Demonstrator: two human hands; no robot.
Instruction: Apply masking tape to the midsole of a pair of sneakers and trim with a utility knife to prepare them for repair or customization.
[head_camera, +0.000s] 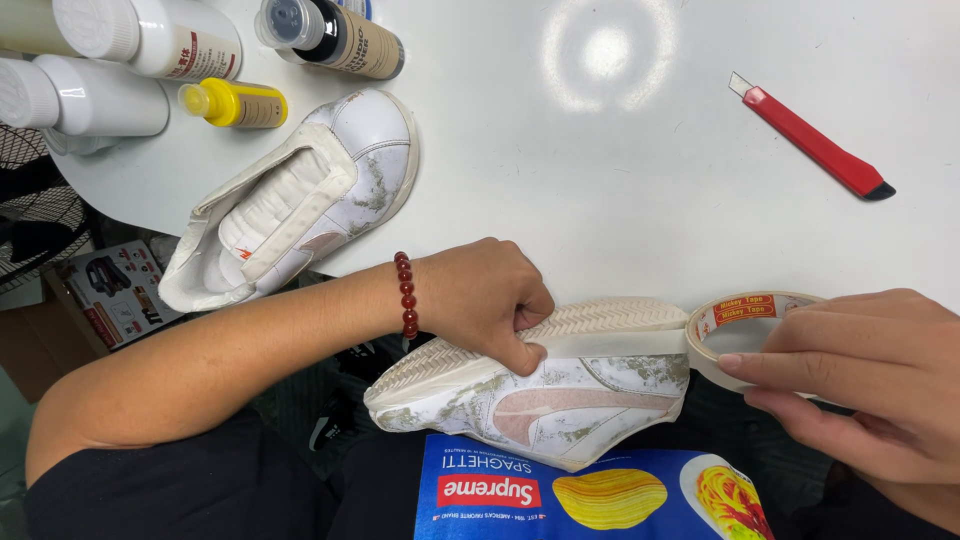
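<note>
At lower centre, the left hand (485, 300) pinched the taped sole edge of a stained shoe (550, 395), steadying it, while the right hand (865, 375) gripped the tape roll (745, 325), keeping the strip taut along the sole.

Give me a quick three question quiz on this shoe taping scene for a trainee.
1. True or false: the left hand presses masking tape onto the sole edge of the held shoe.
2. Which item does the right hand grip? A) red utility knife B) tape roll C) yellow bottle
3. Fill in: the second shoe lies on the white ____.

Key: 1 true; 2 B; 3 table. The utility knife and yellow bottle lie untouched.
</note>
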